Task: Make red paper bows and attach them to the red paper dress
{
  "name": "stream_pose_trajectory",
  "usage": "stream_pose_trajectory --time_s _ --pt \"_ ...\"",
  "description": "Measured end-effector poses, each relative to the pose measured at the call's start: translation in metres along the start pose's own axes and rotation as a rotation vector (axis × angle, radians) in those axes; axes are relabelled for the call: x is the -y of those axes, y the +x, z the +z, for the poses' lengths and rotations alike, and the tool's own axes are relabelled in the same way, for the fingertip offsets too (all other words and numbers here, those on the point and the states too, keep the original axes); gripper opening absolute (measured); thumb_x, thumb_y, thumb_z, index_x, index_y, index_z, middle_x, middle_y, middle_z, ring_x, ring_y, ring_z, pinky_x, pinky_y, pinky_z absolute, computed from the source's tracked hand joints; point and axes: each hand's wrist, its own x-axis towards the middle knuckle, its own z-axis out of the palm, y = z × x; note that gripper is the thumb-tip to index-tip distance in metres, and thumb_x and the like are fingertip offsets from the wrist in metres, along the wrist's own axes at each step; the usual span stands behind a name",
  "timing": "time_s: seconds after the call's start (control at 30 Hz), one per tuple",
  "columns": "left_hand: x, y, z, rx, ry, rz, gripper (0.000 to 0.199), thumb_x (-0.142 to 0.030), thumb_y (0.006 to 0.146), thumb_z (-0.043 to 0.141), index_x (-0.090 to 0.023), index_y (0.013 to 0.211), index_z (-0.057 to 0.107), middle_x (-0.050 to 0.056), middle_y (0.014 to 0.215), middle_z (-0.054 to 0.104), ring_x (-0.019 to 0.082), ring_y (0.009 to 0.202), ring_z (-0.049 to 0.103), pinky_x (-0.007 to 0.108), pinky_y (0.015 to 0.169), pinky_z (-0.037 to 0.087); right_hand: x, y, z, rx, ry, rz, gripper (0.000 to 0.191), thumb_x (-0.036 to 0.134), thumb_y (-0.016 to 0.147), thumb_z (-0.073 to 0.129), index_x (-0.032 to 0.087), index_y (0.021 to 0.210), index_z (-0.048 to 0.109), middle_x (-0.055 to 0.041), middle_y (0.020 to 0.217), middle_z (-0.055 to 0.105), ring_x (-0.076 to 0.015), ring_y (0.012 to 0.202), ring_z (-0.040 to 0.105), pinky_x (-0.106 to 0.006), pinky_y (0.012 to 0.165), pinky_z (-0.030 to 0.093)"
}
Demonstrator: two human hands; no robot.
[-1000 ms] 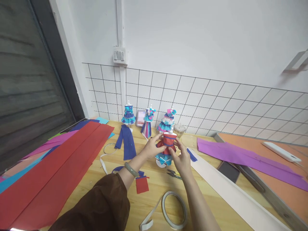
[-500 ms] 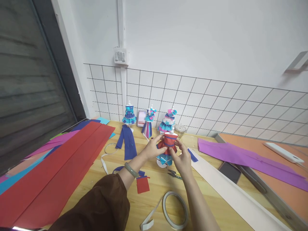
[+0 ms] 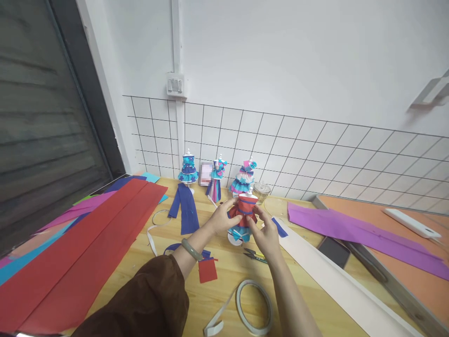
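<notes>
A small white dress form wears a paper dress (image 3: pixel 247 204) with a red top, blue bands and a light blue lower skirt with a bow. It stands upright on a round white base. My left hand (image 3: pixel 224 218) pinches the red skirt layer from the left side. On the right side, my right hand (image 3: pixel 264 228) presses its thumb and fingers on the same dress at the waist. Scissors (image 3: pixel 255 255) lie beside my right wrist. Close to my left wrist is a red paper square (image 3: pixel 208 270) with blue paper scraps. A roll of tape (image 3: pixel 240 299) lies nearer to me.
Three dressed forms, among them a blue one (image 3: pixel 188 169), stand along the wall by a lidded clear cup (image 3: pixel 261 191). Red paper sheets (image 3: pixel 87 252) cover the left; white paper (image 3: pixel 336 276), purple paper (image 3: pixel 326 223) and a phone (image 3: pixel 334 252) lie right.
The view has shifted slightly. Both hands stay at the red dress, with hardly any movement of the fingers.
</notes>
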Motion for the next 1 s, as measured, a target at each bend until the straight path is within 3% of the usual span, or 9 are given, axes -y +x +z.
stream_pose_trajectory --time_s 0.37,0.63,1.0 --pt "-0.0035 0.0017 0.0023 -0.027 0.054 -0.031 0.034 -0.015 0.07 0.055 -0.016 0.105 0.056 0.006 0.102 0.061 0.019 0.097 0.055 0.031 0.087 0.044 -0.0005 0.0015 0.0024 -0.025 0.009 0.007 0.039 0.031 0.077 0.055 0.02 0.114 0.054 -0.0107 0.103 0.063 -0.0244 0.095 0.057 -0.045 0.084 0.043" --pt "-0.0006 0.0 0.0018 -0.068 0.056 -0.063 0.049 -0.014 0.068 0.058 -0.016 0.116 0.05 0.007 0.107 0.06 0.019 0.1 0.054 0.034 0.091 0.041 0.0012 -0.0001 -0.0014 -0.002 0.012 0.016 0.04 0.03 0.076 0.057 0.02 0.114 0.055 -0.0112 0.104 0.063 -0.0247 0.097 0.057 -0.045 0.084 0.044" --pt "-0.0018 -0.001 -0.0006 0.008 -0.097 -0.061 0.038 -0.016 0.07 0.057 -0.013 0.108 0.054 0.008 0.105 0.06 0.021 0.1 0.054 0.034 0.089 0.042 0.0035 0.0013 -0.0022 0.004 0.015 0.006 0.036 0.03 0.075 0.056 0.021 0.11 0.058 -0.0097 0.1 0.065 -0.0246 0.091 0.059 -0.044 0.08 0.045"
